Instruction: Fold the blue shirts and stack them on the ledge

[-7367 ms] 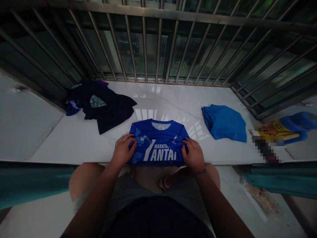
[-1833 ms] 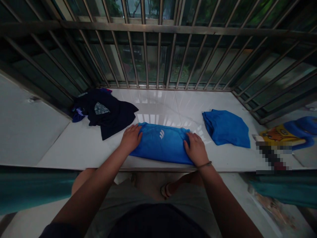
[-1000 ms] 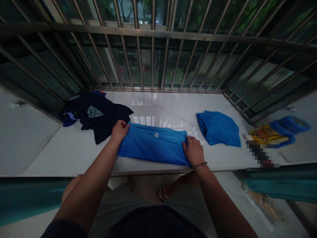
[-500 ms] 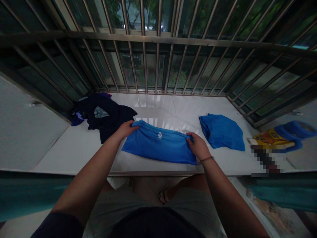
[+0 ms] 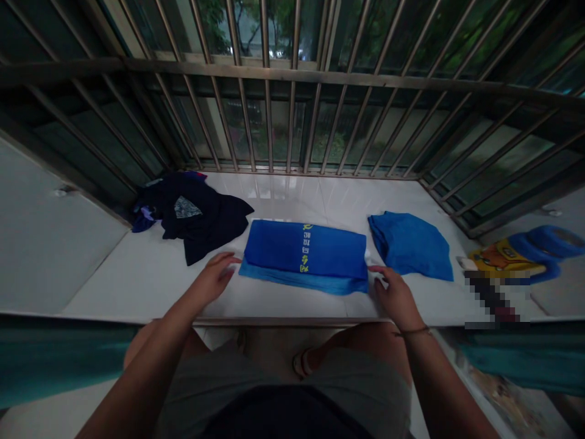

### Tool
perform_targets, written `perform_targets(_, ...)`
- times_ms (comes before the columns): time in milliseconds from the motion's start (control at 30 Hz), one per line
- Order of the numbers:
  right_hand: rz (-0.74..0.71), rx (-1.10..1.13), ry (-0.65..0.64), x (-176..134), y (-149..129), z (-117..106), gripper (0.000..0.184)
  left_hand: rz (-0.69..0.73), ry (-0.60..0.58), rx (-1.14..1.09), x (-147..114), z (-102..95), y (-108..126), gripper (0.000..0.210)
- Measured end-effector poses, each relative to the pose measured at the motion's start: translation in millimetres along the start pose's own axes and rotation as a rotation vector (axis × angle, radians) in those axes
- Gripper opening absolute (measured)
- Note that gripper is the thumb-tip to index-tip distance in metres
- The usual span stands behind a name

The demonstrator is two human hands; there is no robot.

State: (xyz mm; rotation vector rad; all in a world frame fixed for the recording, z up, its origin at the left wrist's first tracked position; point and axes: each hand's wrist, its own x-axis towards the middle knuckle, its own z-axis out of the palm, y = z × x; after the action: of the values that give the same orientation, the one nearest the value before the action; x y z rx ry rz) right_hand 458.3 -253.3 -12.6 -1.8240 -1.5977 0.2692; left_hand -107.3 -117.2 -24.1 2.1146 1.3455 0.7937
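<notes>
A blue printed garment (image 5: 278, 247), folded into a flat strip, lies on the white tiled ledge (image 5: 292, 305). White and yellow characters run down its middle, and a lighter blue layer shows along its near edge. At its left end is my left hand (image 5: 217, 277), fingers stretched towards the cloth's edge and not gripping it. My right hand (image 5: 397, 296) is at the right end, index finger extended by the cloth's edge and thumb apart. Whether the fingertips touch the fabric I cannot tell.
Dark clothes (image 5: 214, 219) lie heaped at the left of the ledge. A folded blue cloth (image 5: 414, 247) is on the right, near a blue and yellow container (image 5: 512, 256) and a blurred-out object (image 5: 491, 299). Metal window bars (image 5: 292, 73) rise behind.
The garment has been turned over and laid down: the printed characters now face up instead of the white logo. Both hands have let go and moved nearer me and outward.
</notes>
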Motion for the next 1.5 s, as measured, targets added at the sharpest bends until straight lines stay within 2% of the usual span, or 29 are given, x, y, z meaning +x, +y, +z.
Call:
perform_targets(100, 0.047, -0.106, -0.089, -39, 9, 6, 0.036, -0.039, -0.036, 0.043, -47, 11.2, -7, 0.038)
perform_targets(200, 0.041, -0.171, -0.094, -60, -5, 11, 0.036, 0.001, -0.020, 0.059, -63, 15.5, 7, 0.039)
perform_targets(367, -0.128, -0.237, -0.138, -52, -42, 38, 0.044, 0.125, -0.079, 0.158, -34, 31.7, 29, 0.041)
perform_targets(500, -0.164, -0.392, -0.248, -35, -49, 56, 0.051, 0.088, -0.092, 0.311, -16, 52.8, 26, 0.043)
perform_targets(633, -0.095, -0.498, -0.246, -30, -36, 46, 0.046, 0.098, -0.051, 0.389, -36, 69.3, 27, 0.041)
perform_targets(800, 0.151, -0.645, -0.065, -35, -20, 23, 0.046, 0.177, -0.034, 0.365, -90, 81.7, 49, 0.033)
perform_targets(867, 0.287, -0.687, -0.023, -32, -21, 20, 0.053, 0.203, -0.064, 0.305, -105, 81.6, 60, 0.028)
perform_targets(967, 0.428, -0.670, -0.072, -18, -32, 25, 0.066, 0.227, -0.136, 0.202, -109, 72.0, 66, 0.024)
perform_targets(1067, 0.464, -0.585, -0.167, 0, -41, 34, 0.058, 0.202, -0.141, 0.159, -92, 53.3, 59, 0.023)
perform_targets(1133, 0.460, -0.528, -0.173, 11, -44, 39, 0.047, 0.158, -0.116, 0.134, -74, 38.6, 52, 0.026)
perform_targets(1267, 0.370, -0.409, -0.018, 26, -59, 45, 0.041, 0.079, -0.025, 0.063, -41, 16.5, 49, 0.031)
perform_targets(1367, 0.161, -0.294, 0.066, 30, -92, 53, 0.031, 0.088, -0.050, 0.014, -20, 18.3, 51, 0.031)
perform_targets(1433, -0.025, -0.206, 0.015, 25, -122, 64, 0.024, 0.099, -0.108, -0.007, -8, 27.9, 49, 0.029)
perform_targets(1500, -0.220, -0.130, -0.130, 15, -153, 80, 0.024, 0.087, -0.122, -0.003, 0, 39.1, 44, 0.029)
